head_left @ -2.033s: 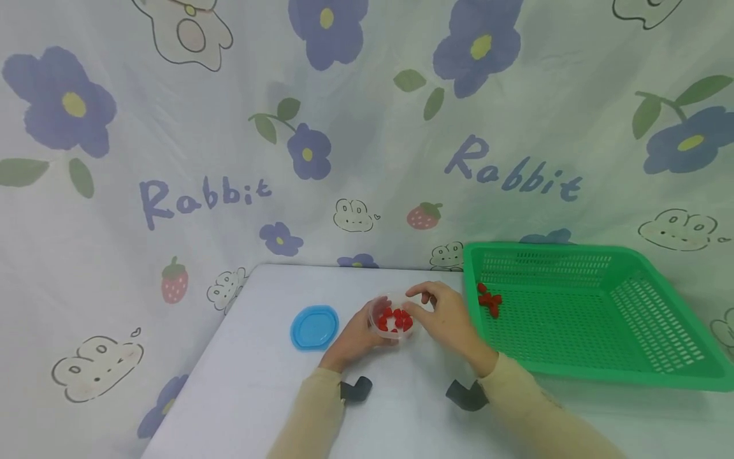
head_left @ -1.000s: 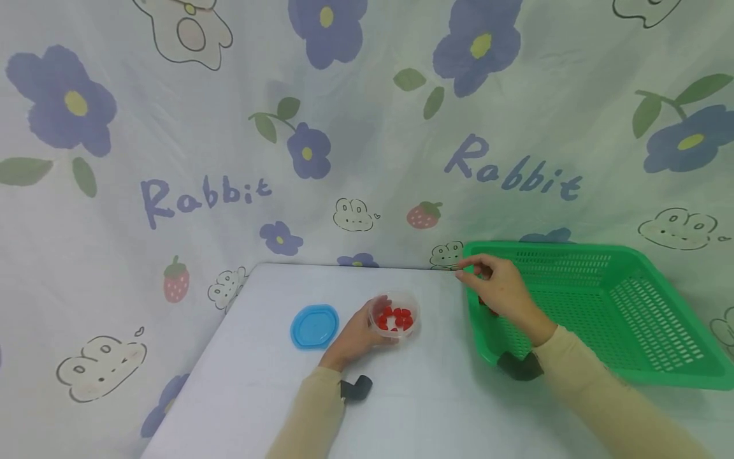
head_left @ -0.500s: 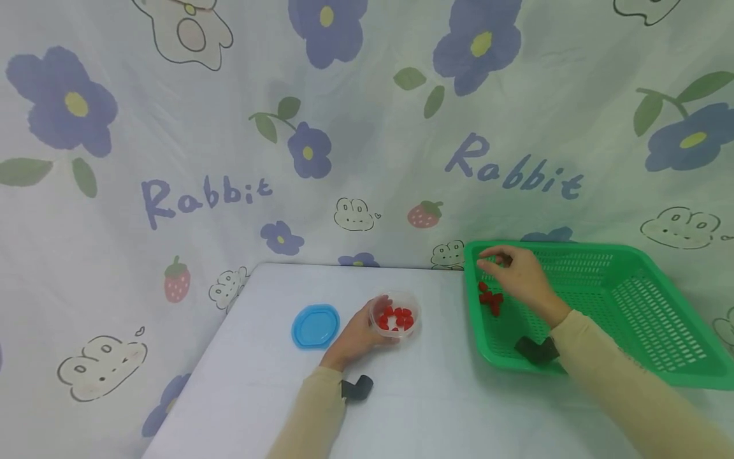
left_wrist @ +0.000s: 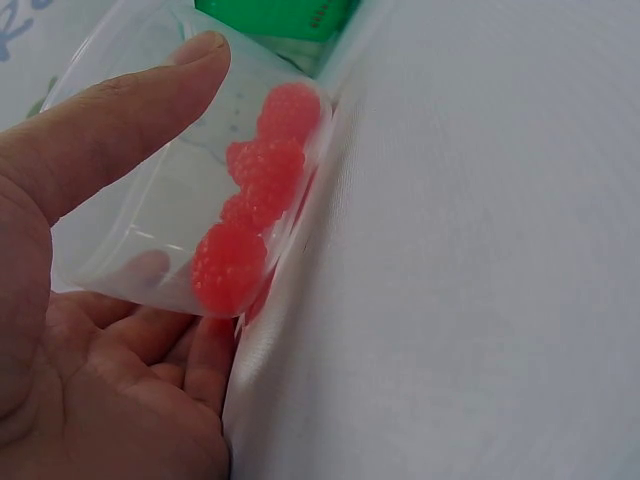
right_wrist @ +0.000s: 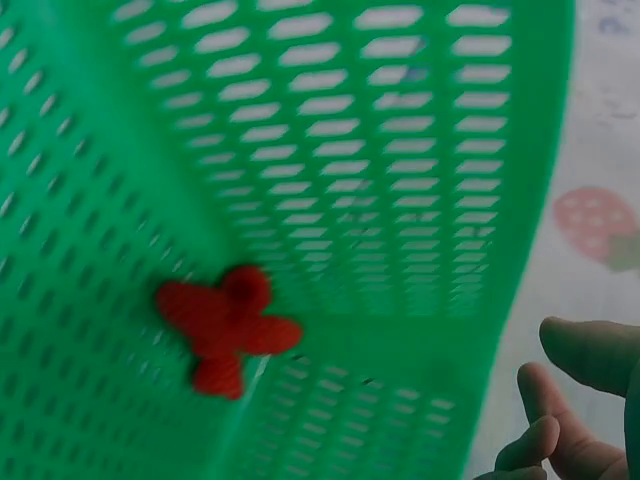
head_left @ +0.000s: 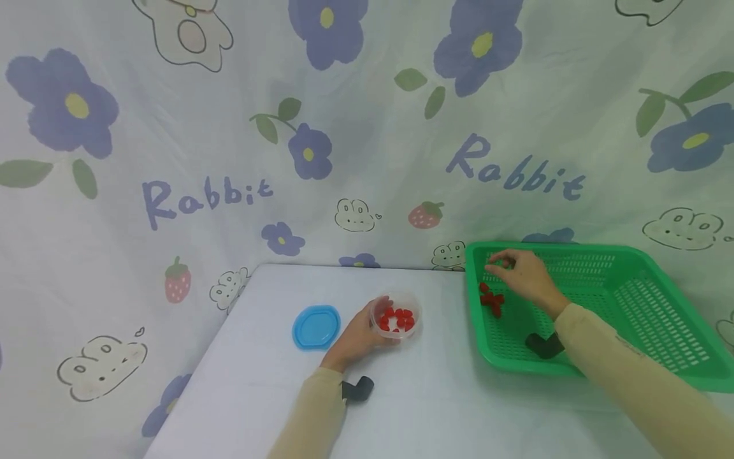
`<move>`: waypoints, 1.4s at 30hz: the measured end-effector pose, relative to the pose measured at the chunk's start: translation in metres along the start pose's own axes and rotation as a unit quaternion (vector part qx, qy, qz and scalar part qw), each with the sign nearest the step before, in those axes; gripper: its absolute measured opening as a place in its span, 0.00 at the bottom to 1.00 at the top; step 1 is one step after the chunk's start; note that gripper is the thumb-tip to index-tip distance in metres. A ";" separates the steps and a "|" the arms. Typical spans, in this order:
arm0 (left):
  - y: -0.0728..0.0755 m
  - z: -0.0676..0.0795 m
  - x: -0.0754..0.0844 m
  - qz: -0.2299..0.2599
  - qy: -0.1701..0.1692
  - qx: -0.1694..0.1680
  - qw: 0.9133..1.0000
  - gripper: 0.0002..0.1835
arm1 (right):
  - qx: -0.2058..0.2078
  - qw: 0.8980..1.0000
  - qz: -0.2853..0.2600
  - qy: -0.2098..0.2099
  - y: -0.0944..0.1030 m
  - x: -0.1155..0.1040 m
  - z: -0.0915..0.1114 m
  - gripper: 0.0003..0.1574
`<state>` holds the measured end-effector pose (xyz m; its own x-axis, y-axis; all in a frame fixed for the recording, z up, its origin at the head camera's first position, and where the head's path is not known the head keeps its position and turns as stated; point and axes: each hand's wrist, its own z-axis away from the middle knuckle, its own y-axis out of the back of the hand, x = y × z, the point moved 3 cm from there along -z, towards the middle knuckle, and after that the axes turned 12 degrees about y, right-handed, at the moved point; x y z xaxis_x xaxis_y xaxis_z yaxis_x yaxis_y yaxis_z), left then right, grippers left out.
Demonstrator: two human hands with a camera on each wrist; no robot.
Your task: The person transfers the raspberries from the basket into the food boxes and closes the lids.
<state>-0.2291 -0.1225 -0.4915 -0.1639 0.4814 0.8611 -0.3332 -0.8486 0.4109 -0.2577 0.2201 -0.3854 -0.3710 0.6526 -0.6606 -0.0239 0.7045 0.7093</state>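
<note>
My left hand [head_left: 358,335] grips a clear round plastic tub [left_wrist: 150,215] on the white table, thumb on one side and fingers curled on the other. Several red raspberries [left_wrist: 230,270] lie at the tub's bottom. Over the left part of a green plastic basket [head_left: 590,319] hovers my right hand [head_left: 527,277], fingers loosely bent and nothing between them. Below that hand, a small cluster of raspberries [right_wrist: 225,325] sits in the basket's corner. In the right wrist view, the thumb and fingertips [right_wrist: 595,355] show apart at the right edge.
A blue lid [head_left: 316,327] lies on the white table [head_left: 413,401] left of the tub. Behind the table hangs a cloth [head_left: 367,140] printed with flowers and rabbits. The basket's raised rim stands to the right of the tub.
My right hand has moved from over the tub rightward to above the basket, slowing in the last half second. My left hand keeps its grip on the tub in the same place.
</note>
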 end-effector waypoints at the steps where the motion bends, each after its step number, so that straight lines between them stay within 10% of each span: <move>1: 0.000 0.000 0.000 0.000 0.000 -0.001 1.000 0.52 | -0.005 1.000 0.001 -0.004 -0.001 0.004 -0.001 0.27; 20: 0.000 0.001 -0.003 -0.001 -0.002 0.002 1.000 0.52 | -0.116 0.974 -0.147 -0.130 -0.025 0.056 -0.013 0.33; 42: 0.001 0.001 0.000 -0.009 -0.004 0.004 1.000 0.51 | -0.124 0.971 -0.128 -0.158 -0.041 0.061 -0.013 0.31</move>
<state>-0.2279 -0.1236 -0.4910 -0.1498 0.4941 0.8564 -0.3279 -0.8420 0.4285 -0.2919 0.2273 -0.4519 -0.0202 0.5462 -0.8374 -0.3146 0.7916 0.5239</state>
